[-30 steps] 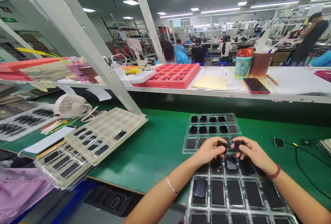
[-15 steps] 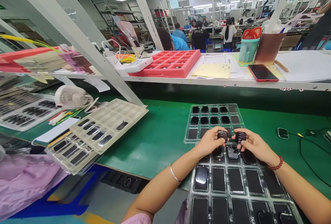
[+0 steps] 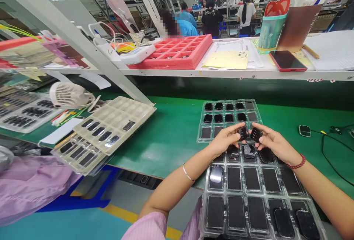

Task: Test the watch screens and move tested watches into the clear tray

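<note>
My left hand (image 3: 227,137) pinches a small black watch body (image 3: 242,133) between thumb and fingers. A second black watch body (image 3: 256,134), tilted, is in the closed fingers of my right hand (image 3: 277,143). The two pieces are held side by side with a narrow gap. Beneath them lies a clear plastic tray (image 3: 238,192) with dark-lined pockets, some holding watch bodies such as a shiny one (image 3: 216,174) at its left. Behind my hands, another clear tray (image 3: 198,136) carries two rows of dark watch pieces.
Left on the green bench (image 3: 166,129) are beige trays (image 3: 132,109) with dark pieces and a white fan (image 3: 70,95). A watch-like piece (image 3: 304,130) and black cable lie right. The shelf above holds a red compartment tray (image 3: 182,62), papers, a phone (image 3: 288,60) and a cup (image 3: 271,33).
Both watch bodies have come closer together, and the one in my right hand has tilted. My head view has dipped, so the near tray shows more fully.
</note>
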Available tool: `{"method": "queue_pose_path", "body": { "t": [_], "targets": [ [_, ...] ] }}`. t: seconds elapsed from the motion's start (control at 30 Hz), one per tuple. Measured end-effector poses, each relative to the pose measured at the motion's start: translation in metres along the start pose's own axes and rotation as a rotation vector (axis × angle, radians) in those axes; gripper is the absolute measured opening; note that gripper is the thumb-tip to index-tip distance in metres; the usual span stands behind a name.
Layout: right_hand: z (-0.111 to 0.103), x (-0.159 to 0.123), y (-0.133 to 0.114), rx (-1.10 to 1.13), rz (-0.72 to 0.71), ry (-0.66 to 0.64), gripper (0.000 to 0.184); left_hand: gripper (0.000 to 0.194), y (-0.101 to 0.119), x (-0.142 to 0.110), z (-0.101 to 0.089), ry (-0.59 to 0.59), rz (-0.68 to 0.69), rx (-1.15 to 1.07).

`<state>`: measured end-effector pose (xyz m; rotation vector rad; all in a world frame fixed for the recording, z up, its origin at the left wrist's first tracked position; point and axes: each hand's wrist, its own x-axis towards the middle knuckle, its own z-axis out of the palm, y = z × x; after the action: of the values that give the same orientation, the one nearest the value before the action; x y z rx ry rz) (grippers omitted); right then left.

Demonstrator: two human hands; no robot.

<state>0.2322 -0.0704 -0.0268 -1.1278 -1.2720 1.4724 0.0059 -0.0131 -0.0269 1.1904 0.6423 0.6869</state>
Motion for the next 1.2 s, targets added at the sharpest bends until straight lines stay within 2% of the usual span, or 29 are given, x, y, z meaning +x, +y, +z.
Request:
{"method": "queue_pose_path", "body": {
  "t": [0.17, 0.33, 0.7, 1.07, 1.2],
  "targets": [
    [0.000, 0.003, 0.001, 0.020, -0.028, -0.060, 0.046, 0.063, 0.002, -0.001, 0.002, -0.071, 0.012, 0.025],
    [0.000, 0.009, 0.003, 0.028, -0.040, -0.127, 0.053, 0.056, 0.004, -0.001, 0.003, -0.073, -0.011, 0.082],
    [-0.003, 0.012, 0.006, -0.001, -0.051, -0.142, 0.053, 0.056, 0.009, -0.001, 0.005, -0.064, -0.041, 0.146],
    [-0.001, 0.003, 0.001, -0.016, -0.033, -0.114, 0.049, 0.056, 0.002, -0.001, 0.006, -0.094, -0.013, 0.034],
    [-0.001, 0.002, -0.001, -0.013, 0.041, -0.064, 0.053, 0.054, 0.002, -0.001, 0.006, -0.024, -0.008, 0.067]
  ]
}}
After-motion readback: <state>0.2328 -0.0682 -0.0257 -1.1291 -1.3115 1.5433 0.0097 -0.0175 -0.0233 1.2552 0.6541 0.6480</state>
